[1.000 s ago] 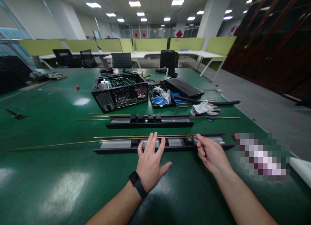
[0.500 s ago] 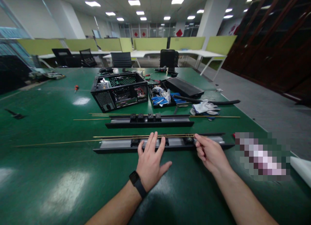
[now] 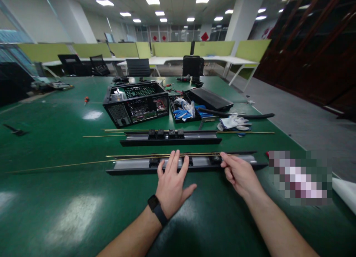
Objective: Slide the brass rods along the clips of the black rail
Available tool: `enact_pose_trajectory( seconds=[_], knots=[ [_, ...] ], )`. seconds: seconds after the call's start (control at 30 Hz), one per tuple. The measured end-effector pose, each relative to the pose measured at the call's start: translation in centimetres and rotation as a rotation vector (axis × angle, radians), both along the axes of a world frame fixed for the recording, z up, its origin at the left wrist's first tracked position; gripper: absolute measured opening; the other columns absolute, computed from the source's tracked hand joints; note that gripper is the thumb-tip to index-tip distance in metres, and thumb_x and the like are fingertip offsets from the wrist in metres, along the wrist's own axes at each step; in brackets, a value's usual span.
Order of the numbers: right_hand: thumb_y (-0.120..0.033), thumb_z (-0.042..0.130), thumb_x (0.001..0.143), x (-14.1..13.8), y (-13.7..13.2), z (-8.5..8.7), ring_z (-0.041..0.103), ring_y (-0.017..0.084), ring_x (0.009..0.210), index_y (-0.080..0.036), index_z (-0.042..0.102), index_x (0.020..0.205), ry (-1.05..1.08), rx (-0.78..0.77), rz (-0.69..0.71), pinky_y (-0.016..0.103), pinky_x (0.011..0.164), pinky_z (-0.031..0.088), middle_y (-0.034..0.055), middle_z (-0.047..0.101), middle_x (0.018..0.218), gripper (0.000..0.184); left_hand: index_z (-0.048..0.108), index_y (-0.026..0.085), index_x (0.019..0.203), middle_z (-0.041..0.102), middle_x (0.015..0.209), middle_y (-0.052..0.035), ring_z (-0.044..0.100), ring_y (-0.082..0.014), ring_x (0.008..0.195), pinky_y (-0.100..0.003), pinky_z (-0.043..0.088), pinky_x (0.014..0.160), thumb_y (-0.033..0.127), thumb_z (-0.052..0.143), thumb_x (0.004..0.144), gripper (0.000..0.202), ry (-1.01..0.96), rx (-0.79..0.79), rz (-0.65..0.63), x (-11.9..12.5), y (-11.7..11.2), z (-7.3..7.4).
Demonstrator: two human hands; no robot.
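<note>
A long black channel (image 3: 128, 172) with a pale inner face lies crosswise in front of me. Several small black blocks (image 3: 154, 160) sit in it, and thin brass rods (image 3: 133, 156) run along its far side. My left hand (image 3: 172, 181) rests over the middle of the channel with fingers spread, its fingertips at the rods. Toward the channel's right end, my right hand (image 3: 239, 172) pinches a thin brass rod between thumb and forefinger. One long brass rod (image 3: 55, 167) sticks out far past the channel's left end. My right fingers hide the exact grip.
Behind lies a second black channel (image 3: 169, 142) with blocks and brass rods. Farther back are a black computer case (image 3: 119, 114), a tray (image 3: 185, 121) of blue-white gloves, a loose glove (image 3: 235, 122) and a black tube (image 3: 258, 117). A pixelated patch covers something at right.
The long brass rod's free end has slid farther left and slightly nearer to me. My right hand has shifted a little left, while my left hand has stayed nearly still.
</note>
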State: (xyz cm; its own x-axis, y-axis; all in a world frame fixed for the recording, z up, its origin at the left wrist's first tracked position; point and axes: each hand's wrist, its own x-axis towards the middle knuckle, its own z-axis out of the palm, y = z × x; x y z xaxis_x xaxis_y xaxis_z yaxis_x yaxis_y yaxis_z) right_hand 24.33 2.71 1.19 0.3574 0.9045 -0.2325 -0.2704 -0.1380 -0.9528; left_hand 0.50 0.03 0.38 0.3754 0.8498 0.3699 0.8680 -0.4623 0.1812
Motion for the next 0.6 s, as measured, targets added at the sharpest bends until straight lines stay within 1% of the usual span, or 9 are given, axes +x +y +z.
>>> enact_pose_trajectory(
  seconds=[0.13,0.3,0.4,0.5,0.6],
  knots=[
    [-0.040,0.089,0.063,0.15,0.10,0.00,0.038,0.003,0.030,-0.014,0.061,0.067,0.070,0.025,-0.034,0.014,0.023,0.021,-0.0003,0.059,0.058,0.038,0.036,0.024,0.153,0.020,0.164,-0.0139,0.021,-0.0325,0.151,-0.057,0.021,0.115,0.051,0.067,0.085,0.079,0.002,-0.006,-0.009,-0.05,-0.01,0.07],
    [-0.037,0.089,0.064,0.31,0.00,0.19,0.039,0.003,0.031,-0.015,0.060,0.065,0.111,0.030,-0.073,0.014,0.023,0.023,-0.0015,0.057,0.057,0.036,0.036,0.025,0.153,0.022,0.164,-0.0139,0.021,-0.0326,0.151,-0.057,0.021,0.115,0.051,0.068,0.084,0.080,0.000,-0.007,-0.004,-0.06,-0.01,0.12],
    [-0.040,0.088,0.066,0.24,-0.11,0.21,0.039,0.003,0.031,-0.015,0.061,0.067,0.087,0.024,-0.056,0.014,0.023,0.022,-0.0003,0.060,0.060,0.037,0.037,0.024,0.152,0.021,0.164,-0.0145,0.020,-0.0328,0.151,-0.057,0.021,0.115,0.051,0.067,0.085,0.078,0.001,-0.008,-0.007,-0.03,-0.05,0.18],
    [-0.044,0.086,0.069,0.13,-0.14,0.03,0.038,0.003,0.030,-0.014,0.062,0.070,0.010,0.006,-0.009,0.014,0.023,0.020,0.0002,0.061,0.061,0.038,0.036,0.023,0.153,0.020,0.164,-0.0148,0.019,-0.0321,0.151,-0.057,0.021,0.115,0.051,0.066,0.086,0.078,0.001,-0.014,-0.012,-0.03,-0.10,0.20],
    [-0.044,0.087,0.068,0.12,-0.05,-0.23,0.037,0.003,0.029,-0.013,0.064,0.072,-0.042,0.008,0.011,0.014,0.023,0.019,-0.0005,0.060,0.061,0.039,0.035,0.024,0.153,0.020,0.164,-0.0145,0.019,-0.0319,0.151,-0.057,0.021,0.115,0.052,0.066,0.086,0.079,0.002,-0.016,-0.010,-0.03,-0.11,0.14]
  ],
)
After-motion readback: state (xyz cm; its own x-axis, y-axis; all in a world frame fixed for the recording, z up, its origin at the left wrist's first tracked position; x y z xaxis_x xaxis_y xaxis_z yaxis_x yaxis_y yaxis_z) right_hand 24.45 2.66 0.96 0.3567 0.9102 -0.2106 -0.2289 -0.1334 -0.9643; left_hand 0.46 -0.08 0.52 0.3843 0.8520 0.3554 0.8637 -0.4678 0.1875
